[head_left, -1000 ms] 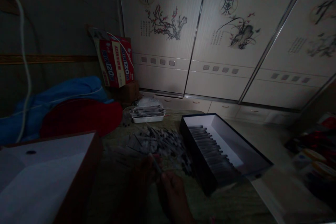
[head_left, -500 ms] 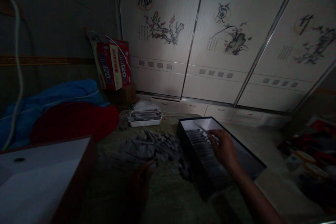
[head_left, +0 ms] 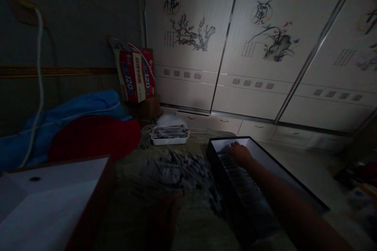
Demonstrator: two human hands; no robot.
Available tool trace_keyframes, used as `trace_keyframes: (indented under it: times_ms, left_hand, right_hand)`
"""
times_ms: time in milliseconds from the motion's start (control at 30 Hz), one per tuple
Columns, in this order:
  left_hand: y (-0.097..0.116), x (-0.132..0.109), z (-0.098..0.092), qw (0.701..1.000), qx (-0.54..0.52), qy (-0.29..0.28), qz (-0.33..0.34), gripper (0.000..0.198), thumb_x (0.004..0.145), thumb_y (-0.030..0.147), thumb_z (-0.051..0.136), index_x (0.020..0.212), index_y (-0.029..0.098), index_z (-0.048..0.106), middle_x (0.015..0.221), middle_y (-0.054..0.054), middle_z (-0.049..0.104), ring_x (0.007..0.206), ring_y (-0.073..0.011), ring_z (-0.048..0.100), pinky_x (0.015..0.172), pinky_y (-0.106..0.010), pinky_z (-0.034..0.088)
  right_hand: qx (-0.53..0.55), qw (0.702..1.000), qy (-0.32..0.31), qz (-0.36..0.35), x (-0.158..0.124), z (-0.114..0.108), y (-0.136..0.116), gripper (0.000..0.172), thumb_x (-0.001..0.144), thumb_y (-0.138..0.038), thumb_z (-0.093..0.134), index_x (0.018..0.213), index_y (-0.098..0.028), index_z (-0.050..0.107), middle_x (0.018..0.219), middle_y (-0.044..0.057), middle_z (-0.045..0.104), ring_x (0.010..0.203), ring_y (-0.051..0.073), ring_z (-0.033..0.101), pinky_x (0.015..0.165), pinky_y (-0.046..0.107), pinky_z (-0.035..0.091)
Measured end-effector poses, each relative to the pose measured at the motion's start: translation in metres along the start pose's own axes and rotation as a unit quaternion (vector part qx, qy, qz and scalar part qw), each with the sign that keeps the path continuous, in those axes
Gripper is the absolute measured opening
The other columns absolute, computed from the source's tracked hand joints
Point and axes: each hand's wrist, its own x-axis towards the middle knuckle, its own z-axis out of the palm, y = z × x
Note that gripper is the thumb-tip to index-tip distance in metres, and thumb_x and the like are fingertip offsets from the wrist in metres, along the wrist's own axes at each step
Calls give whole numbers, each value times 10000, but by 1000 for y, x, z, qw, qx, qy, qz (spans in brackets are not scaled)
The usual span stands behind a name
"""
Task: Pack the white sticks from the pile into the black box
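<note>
My right hand (head_left: pixel 240 154) reaches into the far end of a dark-edged box (head_left: pixel 225 186) with white inner walls. Its fingers are curled downward over a row of thin pen-like sticks (head_left: pixel 235 170), and what they pinch is hidden. Low in the middle, in deep shadow, my left hand (head_left: pixel 165 213) is closed with its fingertips pressed together at the near edge of the pile. Anything in those fingertips is too dark to name. Many more pen-like sticks (head_left: pixel 188 170), clear with dark ends, lie in a loose heap between the hands.
A white tray (head_left: pixel 170 141) of similar sticks stands behind the heap. At left are an open box with a white inside (head_left: pixel 59 188), red cloth (head_left: pixel 94 137) and blue cloth (head_left: pixel 97 102). A red carton (head_left: pixel 138 74) stands by the sliding doors (head_left: pixel 188 59).
My right hand has moved to the far end of the dark-edged box and lowered; the stick seen in its fingers before no longer shows. The whole view has shifted, with things appearing farther right.
</note>
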Motion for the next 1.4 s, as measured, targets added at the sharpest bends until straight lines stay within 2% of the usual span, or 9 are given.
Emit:
trace_keyframes:
  times_ms: [200, 400, 600, 667, 733, 800, 900, 1133, 1400]
  left_hand:
    - [-3, 0, 3, 999, 29, 0, 33, 260, 793, 367, 519, 884, 263, 739, 907, -56, 756, 830, -248, 683, 823, -353, 505]
    - [-3, 2, 2, 997, 35, 43, 49, 338, 823, 407, 445, 845, 227, 730, 727, -48, 737, 636, -193, 665, 648, -293, 534]
    - [5, 2, -1, 997, 5, 73, 22, 308, 833, 368, 440, 816, 203, 699, 589, -13, 637, 526, -158, 589, 534, -243, 470]
    - [6, 2, -1, 997, -18, 75, 6, 315, 842, 383, 433, 834, 200, 688, 578, -5, 613, 515, -154, 572, 527, -241, 456]
    - [6, 2, -1, 996, -35, 77, -12, 330, 849, 405, 421, 855, 200, 679, 585, -2, 604, 520, -156, 566, 527, -243, 448]
    - [6, 2, 0, 996, -39, 82, -23, 341, 849, 424, 416, 870, 201, 673, 608, -5, 608, 529, -159, 562, 529, -247, 441]
    - [6, 4, -1, 996, -35, 82, -26, 354, 845, 444, 413, 859, 204, 673, 602, -5, 606, 526, -164, 560, 528, -254, 433]
    - [6, 5, -2, 996, -36, 75, -28, 389, 834, 482, 407, 824, 202, 676, 565, -4, 591, 494, -167, 554, 513, -264, 430]
    - [10, 3, -1, 996, -45, 65, -36, 432, 807, 538, 430, 804, 189, 684, 612, -34, 636, 547, -183, 590, 552, -282, 460]
  right_hand:
    - [39, 998, 50, -2, 5, 1, 8, 318, 889, -332, 559, 1156, -161, 540, 1162, 74, 562, 968, 186, 588, 815, 391, 497]
    - [114, 980, 156, 40, -19, -39, 5, 231, 917, -157, 427, 997, -148, 644, 989, 98, 660, 963, 200, 608, 828, 313, 460]
    - [259, 931, 258, -6, -105, -70, -73, 284, 918, -257, 382, 1060, -178, 614, 1002, 59, 670, 883, 157, 633, 762, 232, 465]
    - [340, 907, 246, -27, -131, -61, -110, 261, 897, -247, 399, 992, -187, 634, 940, 55, 679, 845, 163, 638, 728, 230, 471]
    - [372, 910, 183, -18, -144, -44, -143, 250, 868, -184, 405, 949, -194, 641, 870, 41, 678, 772, 153, 636, 670, 215, 466]
    - [346, 931, 116, 9, -143, -24, -167, 227, 839, -136, 427, 891, -197, 639, 849, 38, 670, 755, 149, 626, 656, 207, 452]
    - [248, 961, 85, 84, -124, -5, -184, 246, 811, -86, 437, 933, -188, 625, 915, 64, 651, 815, 171, 613, 684, 233, 436]
    - [186, 968, 99, 134, -90, 1, -184, 246, 784, -74, 454, 948, -160, 616, 958, 114, 607, 894, 235, 577, 657, 277, 422]
    - [195, 962, 133, 134, -93, 4, -183, 248, 802, -80, 439, 984, -134, 598, 1001, 154, 603, 949, 258, 563, 701, 314, 443]
